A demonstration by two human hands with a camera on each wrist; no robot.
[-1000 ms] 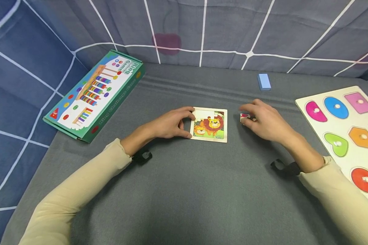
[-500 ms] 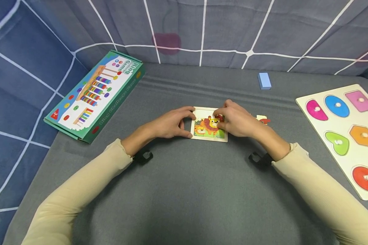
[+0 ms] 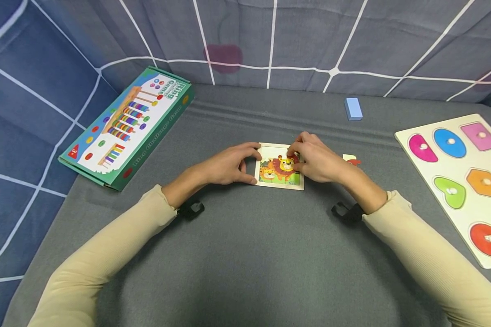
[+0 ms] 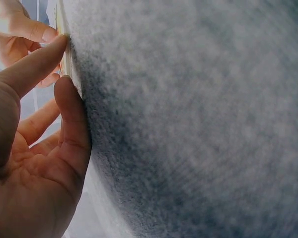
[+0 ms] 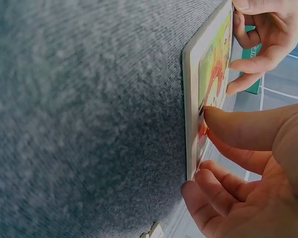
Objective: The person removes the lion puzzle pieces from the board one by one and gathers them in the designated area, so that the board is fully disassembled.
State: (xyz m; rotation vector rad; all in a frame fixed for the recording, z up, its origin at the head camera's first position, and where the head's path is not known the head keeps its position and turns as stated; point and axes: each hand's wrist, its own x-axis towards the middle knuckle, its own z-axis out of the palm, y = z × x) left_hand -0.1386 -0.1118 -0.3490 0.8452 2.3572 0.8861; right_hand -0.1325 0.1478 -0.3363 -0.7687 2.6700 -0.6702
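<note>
A small square wooden lion jigsaw puzzle lies on the grey cloth in the head view. My left hand holds its left side, index finger at the far corner and thumb at the near one. Over the puzzle's upper right, my right hand pinches a puzzle piece between thumb and index finger, pressed down at the lion's mane. The fingers mostly hide this piece. The tray's top left part shows pale bare wood. A loose puzzle piece, cream and red, lies right of my right hand.
A green ring game box lies at the back left. At the back right is a blue block. A large shape board with knobbed pieces covers the right side. Behind everything hangs a blue cloth with white lines.
My right hand has carried a puzzle piece leftward from the cloth onto the puzzle's upper right, uncovering the loose piece. My left hand stays at the puzzle's left edge.
</note>
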